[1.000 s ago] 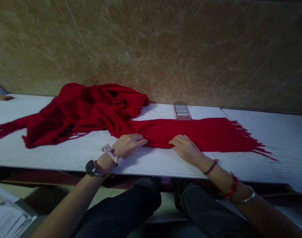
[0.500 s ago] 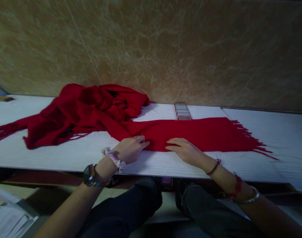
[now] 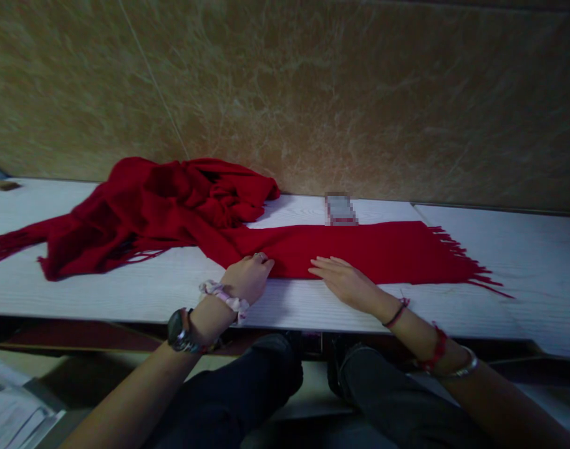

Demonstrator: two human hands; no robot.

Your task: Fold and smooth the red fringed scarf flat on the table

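Note:
A red fringed scarf [image 3: 383, 251] lies along the white tabletop; its right part is spread in a smooth strip, its left part heaped in loose folds. At the strip's near edge, my left hand [image 3: 246, 278] is closed with fingers curled onto the cloth; the fingertips are partly hidden. To its right, my right hand [image 3: 348, 284] rests with fingers stretched out flat on the same edge. A scrunchie [image 3: 226, 299] and a watch [image 3: 181, 330] are on my left wrist.
Behind the scarf, a small blurred-out rectangular item [image 3: 341, 209] lies near the brown marbled wall [image 3: 285, 93]. A small brown block [image 3: 2, 185] sits at the far left. Papers [image 3: 14, 418] are at the lower left, below the table [image 3: 102, 299].
The fingers of my left hand have curled in, the index finger no longer pointing out. My right hand's fingers lie flatter on the scarf. The view has shifted slightly.

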